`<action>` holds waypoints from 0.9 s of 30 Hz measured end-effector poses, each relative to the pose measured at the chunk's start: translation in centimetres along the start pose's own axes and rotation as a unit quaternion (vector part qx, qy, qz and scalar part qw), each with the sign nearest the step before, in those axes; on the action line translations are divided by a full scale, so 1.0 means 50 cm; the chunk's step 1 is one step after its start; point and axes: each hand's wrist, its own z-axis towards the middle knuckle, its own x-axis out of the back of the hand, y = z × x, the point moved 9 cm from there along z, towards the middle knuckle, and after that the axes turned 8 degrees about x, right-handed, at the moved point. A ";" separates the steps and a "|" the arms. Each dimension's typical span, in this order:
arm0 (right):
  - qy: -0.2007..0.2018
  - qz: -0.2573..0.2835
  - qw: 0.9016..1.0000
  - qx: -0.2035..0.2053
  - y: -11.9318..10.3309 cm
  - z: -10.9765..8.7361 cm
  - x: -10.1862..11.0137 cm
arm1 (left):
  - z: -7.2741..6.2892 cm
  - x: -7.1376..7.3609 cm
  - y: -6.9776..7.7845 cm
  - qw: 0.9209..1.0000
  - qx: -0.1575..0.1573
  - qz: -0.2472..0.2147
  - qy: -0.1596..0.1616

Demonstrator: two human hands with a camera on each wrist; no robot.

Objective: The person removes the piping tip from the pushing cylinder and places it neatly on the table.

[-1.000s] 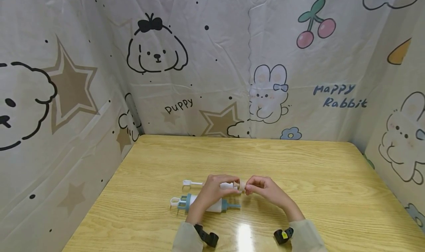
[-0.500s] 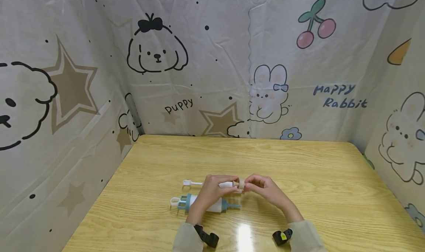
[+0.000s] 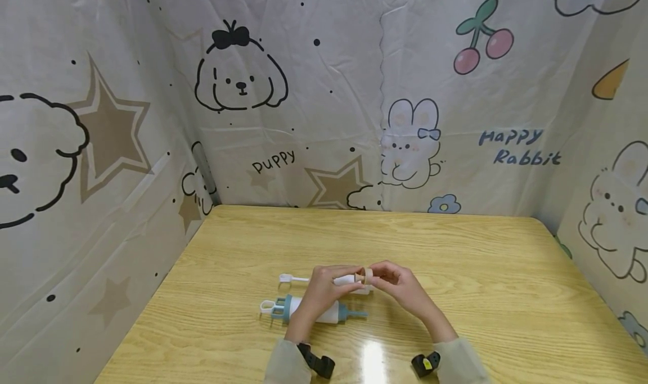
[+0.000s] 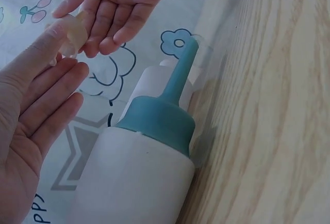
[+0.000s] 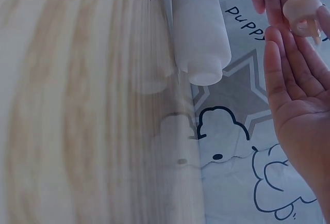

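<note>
Between the two hands is a small beige, translucent, ring-like piece (image 3: 368, 276), its exact kind unclear. My left hand (image 3: 324, 288) pinches its left side between thumb and fingertips, while my right hand (image 3: 400, 285) holds the other side. In the right wrist view the piece (image 5: 301, 11) shows a rounded top and an opening below. Under the left wrist lies a white cylinder with a teal nozzle cap (image 4: 160, 121) and teal and white loops (image 3: 273, 308) at its other end. Beyond it lies an all-white one (image 3: 344, 281), partly hidden by the left hand.
Everything lies on a wood-grain table (image 3: 455, 249). A printed fabric curtain (image 3: 324, 91) with cartoon animals stands around its back and sides. Each wrist wears a black camera strap (image 3: 318, 362).
The right hand has shifted slightly left and its wrist has turned a little. The beige piece has tilted slightly between the fingers. The left hand and both cylinders stay nearly in place.
</note>
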 end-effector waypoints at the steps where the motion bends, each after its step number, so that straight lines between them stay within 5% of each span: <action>1: 0.001 0.000 1.000 0.000 -0.001 -0.001 0.000 | 0.000 0.000 -0.001 1.000 0.005 -0.006 -0.002; 9: 0.014 -0.014 1.000 0.007 -0.001 -0.004 0.006 | 0.000 0.000 -0.010 0.998 0.041 -0.037 -0.010; 27: 0.041 -0.042 0.998 0.005 0.006 -0.019 0.045 | 0.005 0.007 -0.021 0.999 0.038 -0.017 0.025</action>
